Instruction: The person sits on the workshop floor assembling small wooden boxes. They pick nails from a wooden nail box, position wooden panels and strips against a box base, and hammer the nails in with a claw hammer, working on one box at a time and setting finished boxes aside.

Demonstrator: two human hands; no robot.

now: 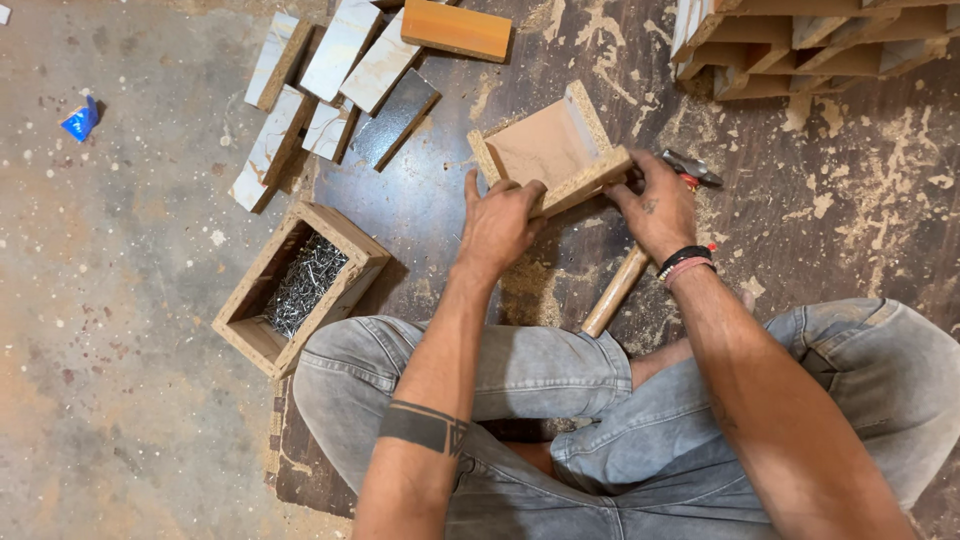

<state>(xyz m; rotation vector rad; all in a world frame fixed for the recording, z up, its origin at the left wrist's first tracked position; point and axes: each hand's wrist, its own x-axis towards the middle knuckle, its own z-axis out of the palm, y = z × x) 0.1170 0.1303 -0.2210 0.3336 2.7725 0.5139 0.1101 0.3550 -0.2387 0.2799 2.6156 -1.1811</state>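
At the bottom of the frame the person sat cross-legged in grey jeans [560, 400] on a dark, sawdust-strewn board [420, 200]. Just above centre, the left hand [497, 222] was closed over the near edge of a small open-sided box of tan particleboard panels [545, 148], fingers curled over the front strip. The right hand [655, 205] gripped the strip's right end; whether it also held the metal-headed hammer [690, 166] there I could not tell, though a pale wooden handle [615, 290] ran down beneath the wrist. To do this well, I judged, the panel edges needed to be flush and firmly pinned before any blow.

At lower left stood a rectangular particleboard tray of loose steel nails [300, 285]. At upper left lay white-faced offcut strips [330, 70], an orange block [456, 28] at top centre, stacked panels [800, 40] at upper right. A crumpled blue wrapper [80, 120] lay at far left, its label illegible.
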